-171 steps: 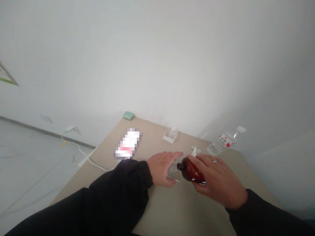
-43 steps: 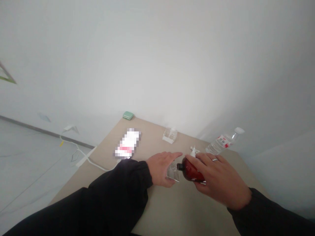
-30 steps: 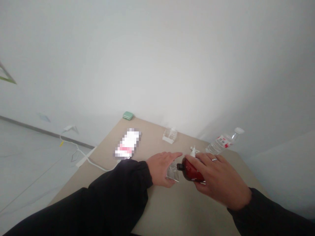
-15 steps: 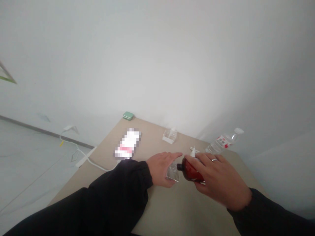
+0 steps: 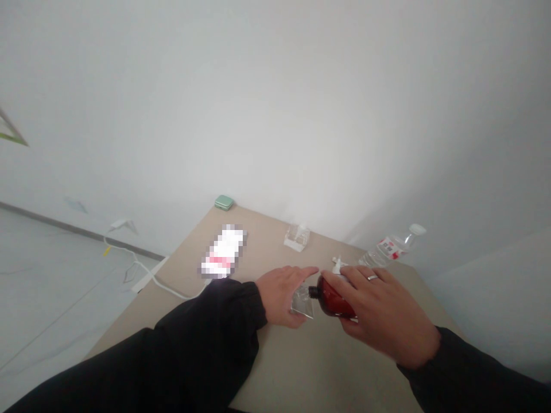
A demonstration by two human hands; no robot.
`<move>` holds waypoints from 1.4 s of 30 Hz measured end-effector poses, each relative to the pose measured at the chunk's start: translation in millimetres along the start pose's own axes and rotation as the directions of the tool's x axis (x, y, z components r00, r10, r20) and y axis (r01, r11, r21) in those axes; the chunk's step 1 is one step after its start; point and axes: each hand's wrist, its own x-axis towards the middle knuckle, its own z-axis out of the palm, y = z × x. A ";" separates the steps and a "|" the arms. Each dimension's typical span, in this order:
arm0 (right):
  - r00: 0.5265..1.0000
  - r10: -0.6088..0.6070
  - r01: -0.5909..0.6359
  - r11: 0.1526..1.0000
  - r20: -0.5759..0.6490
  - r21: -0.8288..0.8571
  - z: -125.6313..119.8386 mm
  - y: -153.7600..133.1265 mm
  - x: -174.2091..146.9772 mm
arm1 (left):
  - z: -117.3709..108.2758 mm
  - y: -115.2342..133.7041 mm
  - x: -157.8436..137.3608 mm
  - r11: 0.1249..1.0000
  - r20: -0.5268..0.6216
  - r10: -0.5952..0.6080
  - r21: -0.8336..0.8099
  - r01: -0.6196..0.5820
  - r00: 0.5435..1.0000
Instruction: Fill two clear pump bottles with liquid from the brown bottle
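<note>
A small clear square container [image 5: 302, 304] sits in my left hand [image 5: 279, 295], with the thumb and fingers curved around its sides. My right hand [image 5: 381, 310], with a ring on one finger, grips a dark red-brown bottle [image 5: 333, 297] from above. That bottle lies tilted on its side, uncapped, and its threaded black neck points left at the mouth of the clear container. Whether liquid is flowing I cannot tell. Just behind the bottle is a white pump-like top [image 5: 337, 265], partly hidden by my right hand.
On the beige table [image 5: 310, 367] lie a lit phone [image 5: 224, 252] with a white cable [image 5: 159, 284] and a small green case [image 5: 224, 202]. A clear square holder [image 5: 297, 237] and a clear water bottle [image 5: 390, 248] stand near the white wall [image 5: 275, 115].
Both hands stay almost where they were. The red-brown bottle and my right hand have shifted very slightly left and up.
</note>
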 end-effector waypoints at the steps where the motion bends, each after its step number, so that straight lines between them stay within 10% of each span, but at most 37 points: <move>1: 1.000 -0.002 0.002 1.000 0.002 -0.004 -0.6 -0.1 0.5 | 0.0 0.0 0.1 1.000 0.001 0.001 0.002 -0.001 1.000; 42: 0.992 -0.109 0.116 0.985 0.063 -0.125 -30.0 -9.1 18.6 | -0.6 0.0 -1.2 1.000 0.021 -0.026 -0.017 0.026 0.999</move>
